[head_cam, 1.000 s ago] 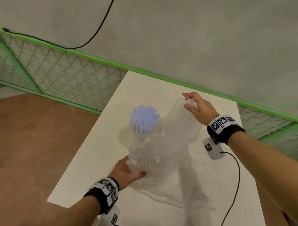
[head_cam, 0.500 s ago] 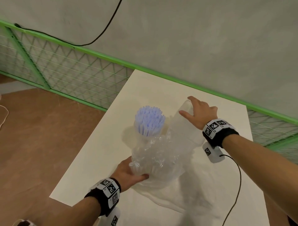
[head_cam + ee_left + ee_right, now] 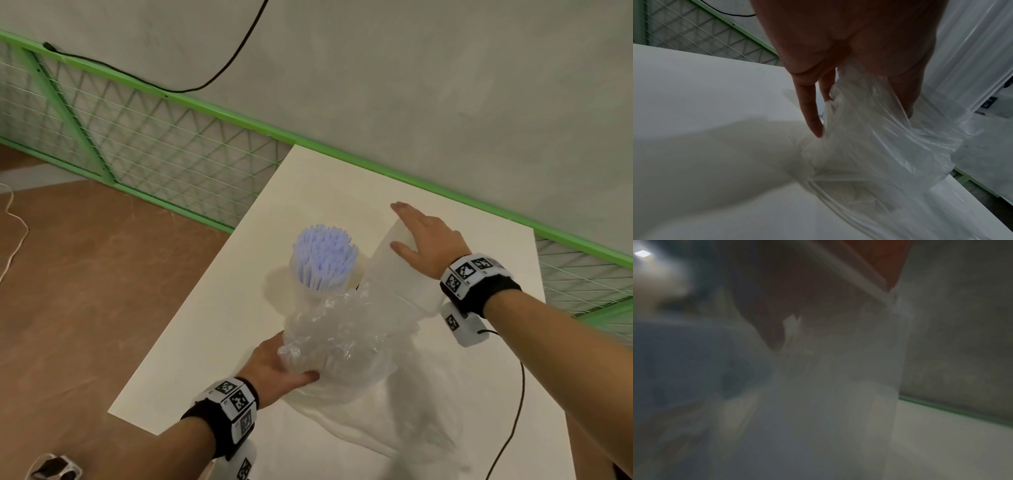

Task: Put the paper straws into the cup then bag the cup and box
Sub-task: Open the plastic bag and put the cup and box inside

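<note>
Gripping the crumpled clear plastic bag at lower centre of the frame, the left hand has fingers and thumb curled round the bunched film above the white table. Blue paper straws stand upright at frame centre, poking out of the bag's top. Right hand lies flat, fingers straight, on the bag's smooth upper-right panel.

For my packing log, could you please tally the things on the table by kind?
Blue straw bundle: 1
Clear plastic bag: 1
Frosted box: 1
Total: 3
</note>
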`<action>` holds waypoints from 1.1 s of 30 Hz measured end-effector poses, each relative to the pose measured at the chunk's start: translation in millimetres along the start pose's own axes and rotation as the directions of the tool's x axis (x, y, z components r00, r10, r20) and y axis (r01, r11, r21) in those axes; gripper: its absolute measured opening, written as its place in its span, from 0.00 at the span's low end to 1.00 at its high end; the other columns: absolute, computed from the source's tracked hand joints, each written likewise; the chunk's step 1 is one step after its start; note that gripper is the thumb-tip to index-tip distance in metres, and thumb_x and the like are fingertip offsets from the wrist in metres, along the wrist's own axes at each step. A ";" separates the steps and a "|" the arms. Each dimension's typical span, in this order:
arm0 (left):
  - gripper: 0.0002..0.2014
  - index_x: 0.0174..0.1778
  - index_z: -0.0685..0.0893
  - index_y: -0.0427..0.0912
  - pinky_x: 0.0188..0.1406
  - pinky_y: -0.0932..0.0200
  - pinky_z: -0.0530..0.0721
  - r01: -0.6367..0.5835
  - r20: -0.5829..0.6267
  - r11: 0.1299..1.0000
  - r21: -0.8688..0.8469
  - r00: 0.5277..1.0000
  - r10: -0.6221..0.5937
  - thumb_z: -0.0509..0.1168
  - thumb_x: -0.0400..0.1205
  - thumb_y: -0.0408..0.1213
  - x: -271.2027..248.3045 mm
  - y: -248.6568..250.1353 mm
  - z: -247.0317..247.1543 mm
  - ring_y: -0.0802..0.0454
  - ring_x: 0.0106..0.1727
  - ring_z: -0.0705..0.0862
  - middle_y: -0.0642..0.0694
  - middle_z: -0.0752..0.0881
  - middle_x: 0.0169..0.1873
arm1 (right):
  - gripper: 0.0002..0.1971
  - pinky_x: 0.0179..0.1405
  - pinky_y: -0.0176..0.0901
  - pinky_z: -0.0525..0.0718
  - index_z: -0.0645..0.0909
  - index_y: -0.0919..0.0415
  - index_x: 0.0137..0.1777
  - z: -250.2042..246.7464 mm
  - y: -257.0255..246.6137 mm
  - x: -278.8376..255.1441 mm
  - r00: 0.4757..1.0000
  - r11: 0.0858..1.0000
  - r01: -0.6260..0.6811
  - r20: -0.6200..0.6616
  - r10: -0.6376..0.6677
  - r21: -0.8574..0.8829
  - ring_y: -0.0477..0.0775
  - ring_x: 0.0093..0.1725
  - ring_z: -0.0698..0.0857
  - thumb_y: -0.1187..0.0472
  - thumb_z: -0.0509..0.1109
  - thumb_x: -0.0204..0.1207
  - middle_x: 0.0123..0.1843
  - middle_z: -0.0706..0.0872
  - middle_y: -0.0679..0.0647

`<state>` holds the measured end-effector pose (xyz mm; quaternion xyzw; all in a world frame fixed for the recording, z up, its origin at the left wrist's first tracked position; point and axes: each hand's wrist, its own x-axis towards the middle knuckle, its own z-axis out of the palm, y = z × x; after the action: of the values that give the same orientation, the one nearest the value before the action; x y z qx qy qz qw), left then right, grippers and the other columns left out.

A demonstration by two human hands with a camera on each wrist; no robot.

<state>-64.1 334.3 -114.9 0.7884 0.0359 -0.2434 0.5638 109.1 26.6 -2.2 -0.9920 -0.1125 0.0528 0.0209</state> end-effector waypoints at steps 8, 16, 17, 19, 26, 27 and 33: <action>0.32 0.59 0.85 0.61 0.68 0.52 0.82 0.003 -0.014 1.000 -0.012 1.000 -0.004 0.83 0.58 0.55 -0.8 0.0 -0.5 0.63 0.58 0.88 0.62 0.91 0.52 | 0.36 0.76 0.71 0.53 0.47 0.42 0.85 -20.6 -10.5 -14.0 0.998 0.995 0.029 -0.046 -0.033 -0.094 0.55 0.86 0.44 0.30 0.40 0.78 0.87 0.45 0.38; 0.29 0.57 0.86 0.58 0.64 0.56 0.84 -0.007 -0.020 0.999 -0.050 1.000 0.006 0.85 0.59 0.50 -3.9 0.2 -1.4 0.63 0.54 0.89 0.62 0.92 0.49 | 0.21 0.47 0.41 0.86 0.82 0.52 0.50 -28.9 -40.2 -158.9 0.871 0.734 0.065 -0.397 0.288 0.676 0.46 0.44 0.87 0.72 0.55 0.64 0.43 0.88 0.46; 0.29 0.56 0.86 0.58 0.64 0.56 0.84 -0.006 -0.021 0.999 -0.049 1.000 0.005 0.85 0.59 0.51 -4.7 -0.4 -1.4 0.62 0.54 0.89 0.62 0.92 0.49 | 0.23 0.48 0.43 0.86 0.81 0.49 0.51 -13.6 -45.2 -179.3 0.886 0.692 0.017 -0.332 0.324 0.722 0.47 0.46 0.87 0.71 0.56 0.63 0.43 0.87 0.44; 0.27 0.56 0.86 0.58 0.63 0.59 0.83 -0.018 -0.027 0.999 -0.045 1.000 0.016 0.86 0.61 0.47 -7.5 0.4 -1.3 0.64 0.53 0.89 0.63 0.92 0.48 | 0.28 0.54 0.42 0.85 0.76 0.38 0.64 19.6 -60.1 -209.3 0.939 0.621 -0.087 -0.144 0.312 0.779 0.45 0.58 0.85 0.63 0.66 0.64 0.56 0.85 0.37; 0.41 0.70 0.78 0.53 0.67 0.64 0.82 -0.167 0.076 0.985 -0.050 0.982 0.170 0.87 0.61 0.41 -14.9 9.0 -5.0 0.68 0.61 0.85 0.56 0.87 0.60 | 0.69 0.72 0.19 0.57 0.44 0.37 0.84 53.4 -107.7 -196.9 0.983 0.492 -0.169 0.112 0.144 0.854 0.24 0.79 0.55 0.49 0.91 0.51 0.82 0.55 0.24; 0.47 0.74 0.73 0.57 0.72 0.61 0.78 -0.238 0.112 0.971 -0.008 0.965 0.237 0.88 0.59 0.45 -15.6 11.1 -7.4 0.66 0.68 0.81 0.58 0.83 0.66 | 0.70 0.70 0.17 0.58 0.44 0.36 0.84 50.6 -111.1 -193.0 0.985 0.479 -0.164 0.115 0.130 0.862 0.22 0.78 0.56 0.50 0.92 0.50 0.81 0.58 0.24; 0.70 0.81 0.52 0.71 0.76 0.62 0.70 -0.420 0.230 0.908 -0.018 0.882 0.412 0.91 0.50 0.47 -25.7 28.7 -24.0 0.65 0.81 0.65 0.61 0.63 0.81 | 0.66 0.82 0.43 0.60 0.48 0.26 0.79 45.6 -126.9 -182.0 0.995 0.603 -0.077 0.098 -0.002 0.794 0.30 0.80 0.58 0.44 0.91 0.48 0.79 0.60 0.27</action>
<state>-69.0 351.3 -73.0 0.7536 -0.2031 -0.2063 0.5902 -100.3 110.5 -22.5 -0.8778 -0.0572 0.1417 0.4540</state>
